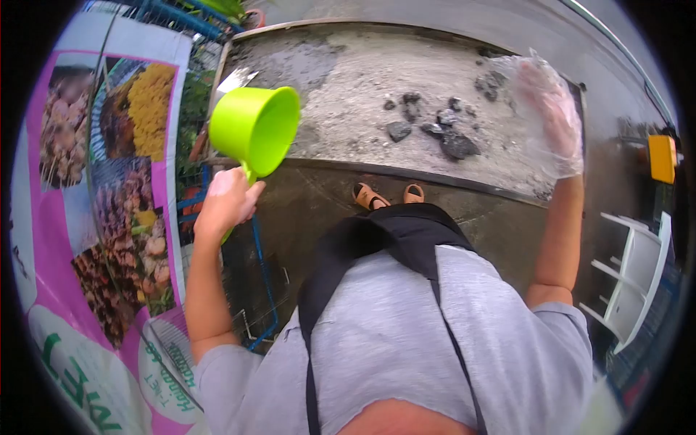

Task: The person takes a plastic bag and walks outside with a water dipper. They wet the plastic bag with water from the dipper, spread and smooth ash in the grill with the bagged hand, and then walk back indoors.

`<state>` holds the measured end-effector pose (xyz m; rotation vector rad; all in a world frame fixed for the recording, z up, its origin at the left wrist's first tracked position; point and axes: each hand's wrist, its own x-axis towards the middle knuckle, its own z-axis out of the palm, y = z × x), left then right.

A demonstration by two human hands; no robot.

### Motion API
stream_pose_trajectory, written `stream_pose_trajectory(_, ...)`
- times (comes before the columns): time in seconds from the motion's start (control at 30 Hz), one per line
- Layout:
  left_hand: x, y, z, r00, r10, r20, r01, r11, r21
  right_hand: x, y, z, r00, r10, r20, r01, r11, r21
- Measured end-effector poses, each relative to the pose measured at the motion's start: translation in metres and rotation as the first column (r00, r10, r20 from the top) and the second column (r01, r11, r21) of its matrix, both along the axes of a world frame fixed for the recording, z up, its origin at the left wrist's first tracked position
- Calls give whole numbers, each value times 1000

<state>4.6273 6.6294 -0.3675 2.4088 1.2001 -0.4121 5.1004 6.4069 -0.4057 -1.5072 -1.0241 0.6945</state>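
- A shallow framed tray (406, 175) spans the upper middle of the frame, filled with pale grey ash (348, 101), darker and damp-looking towards its upper left.
- Black charcoal lumps (458, 145) lie in a loose cluster right of the tray's middle, with a smaller group near its upper right.
- Dark, wet-looking floor (312, 199) shows between the tray and the wearer's sandals (368, 196), centre of the frame.
- The left hand (230, 197), at left, is closed round the handle of a bright green dipper (235, 123), which is held tilted, its mouth facing right, and hides part of the tray's left end.
- The right hand (549, 109), upper right, is inside loose clear plastic (525, 76) and covers part of the tray's right end; how far its fingers are open cannot be told.
- A banner with food photographs (116, 210) fills the left side.
- A white plastic chair (632, 279) stands at lower right, below a yellow object (662, 158).
- Blue metal bars (264, 283) run beside the left forearm.
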Motion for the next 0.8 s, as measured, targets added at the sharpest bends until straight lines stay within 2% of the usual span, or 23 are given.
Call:
stream_pose_trajectory(0.03,2,-2,-4,996,-76,40,72,993,95,2,-3,-1,998,-56,18,57,998,-24)
stream_pose_trajectory(0.07,15,-6,9,994,97,-46,-98,995,-23,12,-7,-6,992,-66,106,70,997,-33)
stream_pose_trajectory(0.1,15,-5,7,981,191,-17,-192,980,-54,23,-11,-13,978,-75,194,85,996,-42)
stream_pose_trajectory(0.13,20,-5,8,965,260,-25,-261,963,-70,37,-15,-29,965,-100,242,106,994,-13)
stream_pose_trajectory(0.17,21,-5,8,961,273,39,-268,959,-93,50,-25,-39,947,-127,294,129,992,14)
stream_pose_trajectory(0.2,13,0,-5,887,445,126,-406,880,-245,45,-30,-31,967,-209,147,211,977,-3)
stream_pose_trajectory(0.23,9,2,-10,872,452,189,-391,875,-287,56,-40,-42,946,-309,102,306,951,43)
stream_pose_trajectory(0.3,17,-7,-7,754,592,284,-480,792,-377,70,-53,-42,872,-467,-147,480,875,66)
stream_pose_trajectory(0.33,13,-8,-12,712,624,322,-489,770,-411,96,-61,-63,853,-498,156,486,867,109)
stream_pose_trajectory(0.37,10,-8,-18,666,657,354,-499,745,-442,101,-61,-60,799,-472,371,476,875,88)
stream_pose_trajectory(0.4,11,-11,-19,669,649,362,-486,751,-447,105,-61,-56,699,-436,567,480,873,80)
stream_pose_trajectory(0.43,12,-14,-20,599,708,374,-511,698,-502,113,-55,-62,560,-301,772,485,874,-11)
stream_pose_trajectory(0.47,14,-16,-21,524,764,376,-533,639,-555,115,-46,-74,351,-219,910,462,886,35)
stream_pose_trajectory(0.5,16,-19,-24,522,764,379,-532,639,-555,116,-36,-91,117,-132,984,427,902,70)
stream_pose_trajectory(0.57,18,-23,-27,439,808,392,-526,585,-617,131,-2,-134,-59,-44,997,328,942,62)
stream_pose_trajectory(0.6,22,-28,-23,436,811,389,-519,580,-628,126,17,-142,73,-106,992,262,961,84)
stream_pose_trajectory(0.63,23,-29,-24,426,816,391,-535,576,-619,120,32,-149,-51,39,998,308,951,-21)
stream_pose_trajectory(0.7,17,-29,-23,454,783,425,-475,616,-629,104,72,-161,46,192,980,354,915,-196)
stream_pose_trajectory(0.77,14,-32,-12,414,799,437,-490,600,-632,78,86,-153,459,117,881,444,829,-341)
stream_pose_trajectory(0.8,14,-34,-5,388,812,436,-525,583,-619,59,87,-160,238,-178,955,481,876,44)
